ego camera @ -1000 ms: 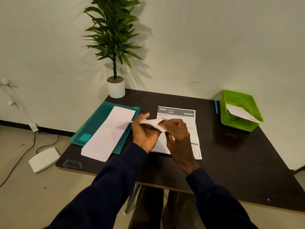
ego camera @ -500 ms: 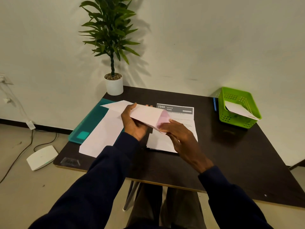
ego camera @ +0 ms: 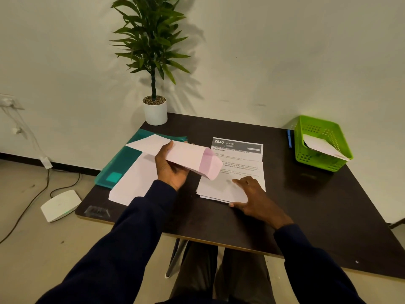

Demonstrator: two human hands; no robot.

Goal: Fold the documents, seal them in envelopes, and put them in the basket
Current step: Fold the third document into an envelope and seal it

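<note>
My left hand (ego camera: pixel 171 170) holds a long pale envelope (ego camera: pixel 186 155) above the table, its open flap end pointing right. My right hand (ego camera: pixel 252 197) rests flat, fingers spread, on the near edge of the printed documents (ego camera: pixel 237 163), a small stack headed "2940 KITCHEN" in the table's middle. A second long white envelope (ego camera: pixel 133 183) lies on a teal folder (ego camera: pixel 122 163) at the left. The green basket (ego camera: pixel 306 156) stands at the far right with a sealed envelope (ego camera: pixel 322 147) leaning inside it.
A potted plant (ego camera: pixel 154 110) stands at the table's back left corner. A blue pen (ego camera: pixel 289 138) lies beside the basket. The dark table (ego camera: pixel 306 205) ends near my lap. A white box (ego camera: pixel 60 205) and cables lie on the floor to the left.
My right hand let go of the envelope and dropped onto the documents. My left hand lifted the envelope and turned it so the flap end points right.
</note>
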